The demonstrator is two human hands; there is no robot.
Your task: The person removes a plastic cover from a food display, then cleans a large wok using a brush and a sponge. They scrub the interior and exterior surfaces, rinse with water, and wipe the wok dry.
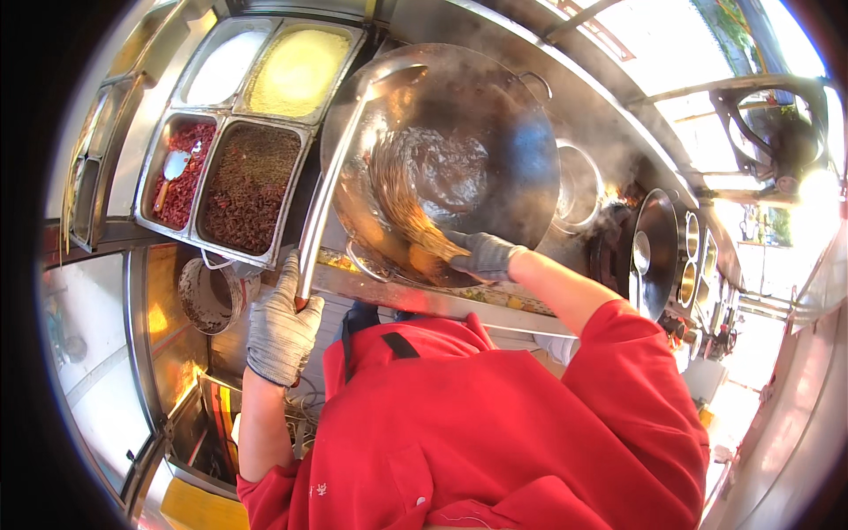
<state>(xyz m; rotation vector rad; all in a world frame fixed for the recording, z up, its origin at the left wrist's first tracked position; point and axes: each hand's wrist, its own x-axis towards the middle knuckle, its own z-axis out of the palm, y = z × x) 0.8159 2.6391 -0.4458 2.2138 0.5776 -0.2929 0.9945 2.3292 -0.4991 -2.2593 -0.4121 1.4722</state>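
Observation:
A large metal wok (510, 165) stands before me, with swirling liquid (454, 169) in it and steam above. In a knit glove, my right hand (487, 257) grips the bound end of a bamboo wok brush (407, 205), whose bristles lie in the liquid along the wok's near left side. My left hand (283, 324), gloved too, holds the handle end of a long metal ladle (334, 179) at the left. The ladle's bowl (397, 81) is over the wok's far left rim.
Left of the wok, metal pans hold white contents (224, 66), yellow contents (298, 69), red chopped food (177, 192) with a spoon, and dark minced food (248, 189). A dirty bucket (211, 296) is below. Rightward are a round metal pot (578, 185), flames (619, 192) and another wok (659, 258).

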